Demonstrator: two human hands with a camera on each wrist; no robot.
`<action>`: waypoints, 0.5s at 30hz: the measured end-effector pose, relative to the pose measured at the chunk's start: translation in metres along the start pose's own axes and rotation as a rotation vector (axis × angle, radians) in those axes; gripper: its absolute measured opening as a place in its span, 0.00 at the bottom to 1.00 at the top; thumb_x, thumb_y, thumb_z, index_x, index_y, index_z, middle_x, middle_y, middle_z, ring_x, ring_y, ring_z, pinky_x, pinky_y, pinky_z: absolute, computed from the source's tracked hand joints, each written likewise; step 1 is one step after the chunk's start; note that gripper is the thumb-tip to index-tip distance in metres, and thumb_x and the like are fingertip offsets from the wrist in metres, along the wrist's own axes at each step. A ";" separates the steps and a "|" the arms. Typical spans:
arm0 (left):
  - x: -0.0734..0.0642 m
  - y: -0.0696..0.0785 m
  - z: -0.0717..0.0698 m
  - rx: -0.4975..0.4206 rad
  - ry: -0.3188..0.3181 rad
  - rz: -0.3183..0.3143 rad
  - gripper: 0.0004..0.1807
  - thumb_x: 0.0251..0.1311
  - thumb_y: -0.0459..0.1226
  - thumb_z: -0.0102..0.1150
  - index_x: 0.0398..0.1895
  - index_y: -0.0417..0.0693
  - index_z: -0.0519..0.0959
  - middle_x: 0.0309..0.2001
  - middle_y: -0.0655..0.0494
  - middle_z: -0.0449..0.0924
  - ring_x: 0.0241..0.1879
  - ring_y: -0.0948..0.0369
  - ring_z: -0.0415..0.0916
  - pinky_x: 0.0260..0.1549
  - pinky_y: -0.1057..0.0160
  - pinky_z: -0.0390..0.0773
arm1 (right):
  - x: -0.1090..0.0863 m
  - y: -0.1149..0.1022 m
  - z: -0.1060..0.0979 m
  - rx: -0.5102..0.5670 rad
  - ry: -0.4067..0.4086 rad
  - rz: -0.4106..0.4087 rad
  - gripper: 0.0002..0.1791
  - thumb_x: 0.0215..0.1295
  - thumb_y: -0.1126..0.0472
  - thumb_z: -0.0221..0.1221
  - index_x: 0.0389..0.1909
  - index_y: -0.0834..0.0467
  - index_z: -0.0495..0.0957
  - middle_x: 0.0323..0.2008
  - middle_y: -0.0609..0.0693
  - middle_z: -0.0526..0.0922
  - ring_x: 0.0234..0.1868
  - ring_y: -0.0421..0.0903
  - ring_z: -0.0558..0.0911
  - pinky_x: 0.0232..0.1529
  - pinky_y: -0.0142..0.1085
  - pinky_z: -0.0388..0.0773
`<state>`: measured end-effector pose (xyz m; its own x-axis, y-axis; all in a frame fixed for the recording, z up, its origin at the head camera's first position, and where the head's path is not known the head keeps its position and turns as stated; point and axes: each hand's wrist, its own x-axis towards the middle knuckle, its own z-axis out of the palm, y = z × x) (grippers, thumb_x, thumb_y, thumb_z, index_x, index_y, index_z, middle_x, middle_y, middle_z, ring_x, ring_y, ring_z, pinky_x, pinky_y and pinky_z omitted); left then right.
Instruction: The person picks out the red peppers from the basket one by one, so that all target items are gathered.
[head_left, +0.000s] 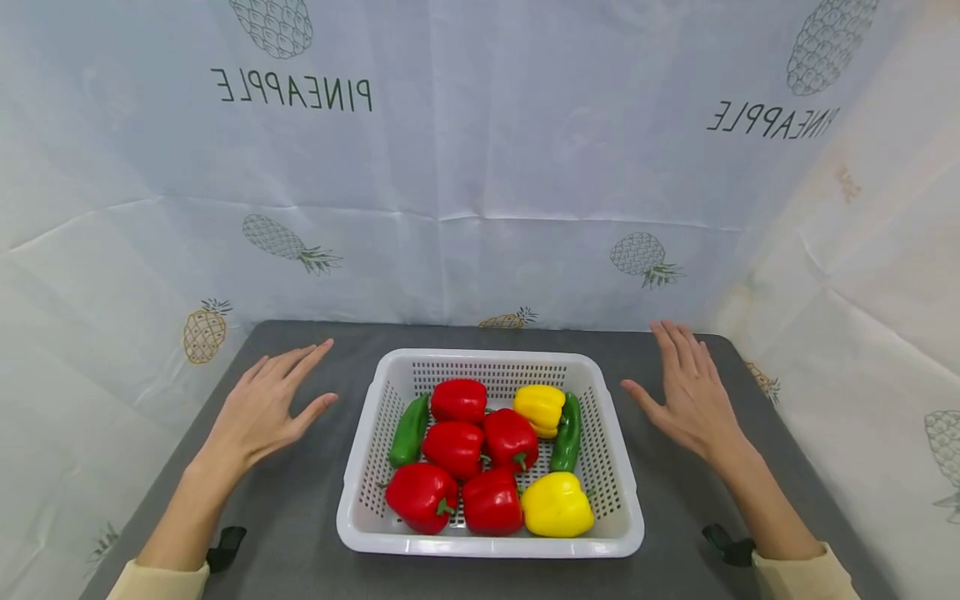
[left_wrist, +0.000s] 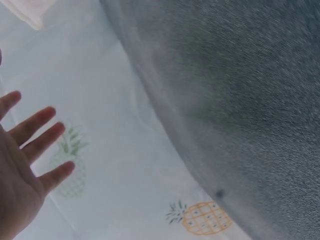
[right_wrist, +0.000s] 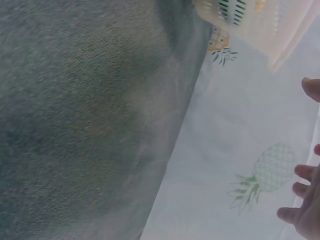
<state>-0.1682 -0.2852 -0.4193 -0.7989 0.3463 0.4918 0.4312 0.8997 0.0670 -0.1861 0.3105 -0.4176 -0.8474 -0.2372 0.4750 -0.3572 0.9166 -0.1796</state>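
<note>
A white plastic basket (head_left: 491, 546) sits on the grey table between both hands. Inside lie several red bell peppers (head_left: 422, 498), two yellow bell peppers (head_left: 557, 505) and two long green vegetables, one at the left (head_left: 409, 431) and one at the right (head_left: 566, 432). Left of the basket, my left hand (head_left: 262, 408) is held with straight, spread fingers, touching nothing. On the other side, my right hand (head_left: 693, 400) has its fingers extended and thumb apart, also holding nothing. The wrist views show parts of the hands, with the basket's corner (right_wrist: 240, 25) in the right one.
A grey cloth covers the table (head_left: 300, 533). Behind it and at both sides hangs a pale curtain (head_left: 480, 158) printed with pineapples. Dark straps (head_left: 227, 548) show at the wrists.
</note>
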 end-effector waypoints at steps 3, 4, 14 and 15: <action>-0.001 0.004 -0.004 -0.038 -0.024 -0.008 0.45 0.63 0.52 0.73 0.83 0.57 0.68 0.65 0.38 0.85 0.61 0.39 0.84 0.59 0.31 0.79 | 0.003 -0.004 -0.001 0.015 -0.015 -0.012 0.56 0.70 0.37 0.65 0.87 0.59 0.50 0.82 0.69 0.60 0.82 0.71 0.60 0.79 0.71 0.57; -0.001 0.005 -0.005 -0.055 -0.039 -0.017 0.44 0.63 0.52 0.73 0.82 0.57 0.69 0.64 0.38 0.85 0.60 0.38 0.85 0.56 0.31 0.81 | 0.004 -0.006 -0.002 0.020 -0.019 -0.017 0.55 0.70 0.38 0.65 0.87 0.59 0.51 0.82 0.69 0.61 0.81 0.72 0.61 0.78 0.72 0.59; -0.008 0.023 -0.019 -0.285 -0.242 -0.128 0.38 0.71 0.53 0.69 0.81 0.58 0.70 0.66 0.46 0.85 0.63 0.44 0.84 0.52 0.30 0.82 | 0.021 -0.030 -0.014 0.096 -0.123 -0.047 0.48 0.69 0.46 0.70 0.83 0.59 0.60 0.79 0.66 0.67 0.78 0.71 0.68 0.67 0.75 0.71; -0.009 0.025 -0.020 -0.311 -0.242 -0.127 0.37 0.71 0.52 0.70 0.80 0.58 0.71 0.64 0.48 0.86 0.61 0.47 0.85 0.52 0.32 0.83 | 0.022 -0.033 -0.015 0.103 -0.140 -0.051 0.46 0.70 0.47 0.70 0.82 0.58 0.61 0.79 0.65 0.68 0.77 0.70 0.68 0.66 0.74 0.72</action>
<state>-0.1420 -0.2713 -0.4049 -0.9135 0.3233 0.2471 0.3993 0.8291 0.3914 -0.1872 0.2800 -0.3878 -0.8712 -0.3315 0.3622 -0.4332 0.8661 -0.2493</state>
